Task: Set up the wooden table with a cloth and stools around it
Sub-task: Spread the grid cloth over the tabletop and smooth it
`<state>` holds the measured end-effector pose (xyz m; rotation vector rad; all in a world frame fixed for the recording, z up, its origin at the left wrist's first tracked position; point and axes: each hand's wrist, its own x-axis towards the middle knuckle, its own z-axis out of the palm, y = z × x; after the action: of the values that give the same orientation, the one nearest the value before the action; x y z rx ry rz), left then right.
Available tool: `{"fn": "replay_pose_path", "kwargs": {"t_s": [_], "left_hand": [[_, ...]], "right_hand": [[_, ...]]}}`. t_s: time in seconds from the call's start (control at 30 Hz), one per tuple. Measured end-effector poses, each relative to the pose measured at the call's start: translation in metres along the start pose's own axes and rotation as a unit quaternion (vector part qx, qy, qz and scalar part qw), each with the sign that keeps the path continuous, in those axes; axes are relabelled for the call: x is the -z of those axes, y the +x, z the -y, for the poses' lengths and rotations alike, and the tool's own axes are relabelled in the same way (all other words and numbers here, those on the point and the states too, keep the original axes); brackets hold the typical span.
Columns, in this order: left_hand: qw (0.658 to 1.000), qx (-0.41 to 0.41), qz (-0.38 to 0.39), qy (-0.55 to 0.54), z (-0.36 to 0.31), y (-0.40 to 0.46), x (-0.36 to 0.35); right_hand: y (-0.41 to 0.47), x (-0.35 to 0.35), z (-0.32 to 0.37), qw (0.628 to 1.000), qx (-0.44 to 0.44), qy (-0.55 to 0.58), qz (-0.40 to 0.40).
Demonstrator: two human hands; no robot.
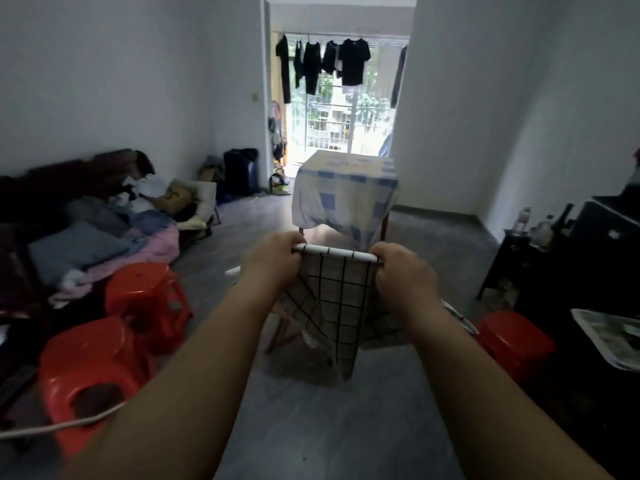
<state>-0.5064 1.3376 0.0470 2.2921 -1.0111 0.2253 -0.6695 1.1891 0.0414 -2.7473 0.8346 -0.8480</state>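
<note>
1. Head view: the left hand (273, 259) and the right hand (401, 271) both keep a clenched grip on the top edge of a white checked cloth (332, 299), which hangs down between them.
2. Under the cloth a wooden frame (280, 330) shows.
3. Two red stools (145, 299) stand at the left, one red stool (512, 337) at the right.
4. Farther back is a counter covered with blue-white fabric (346, 195).

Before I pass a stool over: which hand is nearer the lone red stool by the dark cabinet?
Right. The right hand grips the checked cloth up and left of that red stool; the left hand grips the cloth's far end, farther away.
</note>
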Motion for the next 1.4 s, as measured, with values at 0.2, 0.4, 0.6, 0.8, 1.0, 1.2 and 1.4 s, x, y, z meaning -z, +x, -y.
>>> {"fn": "replay_pose_path", "kwargs": {"t_s": [0.2,0.4,0.6,0.8,1.0,1.2,1.4], "left_hand": [[0.999,0.037,-0.006,0.011,0.081,0.048,0.022],[0.998,0.047,0.001,0.038,0.122,0.116,0.009],[0.996,0.032,-0.006,0.077,0.145,0.210,-0.015],[0.993,0.007,0.049,0.109,0.164,0.301,-0.041],[0.984,-0.018,0.100,0.150,0.188,0.369,-0.066],[0.975,0.004,0.159,0.153,0.243,0.422,-0.109],[0.984,0.007,0.151,0.097,0.299,0.492,-0.155]], "right_hand": [[0.052,-0.064,0.053,0.999,0.032,0.007,0.031],[0.118,-0.115,0.055,0.997,0.048,-0.005,0.053],[0.220,-0.166,0.035,0.997,0.054,0.023,0.049],[0.331,-0.210,0.000,0.994,0.067,0.049,0.071],[0.400,-0.246,-0.022,0.991,0.067,0.058,0.100],[0.447,-0.288,-0.052,0.992,0.026,0.088,0.083],[0.494,-0.356,-0.072,0.989,-0.024,0.059,0.130]]}}
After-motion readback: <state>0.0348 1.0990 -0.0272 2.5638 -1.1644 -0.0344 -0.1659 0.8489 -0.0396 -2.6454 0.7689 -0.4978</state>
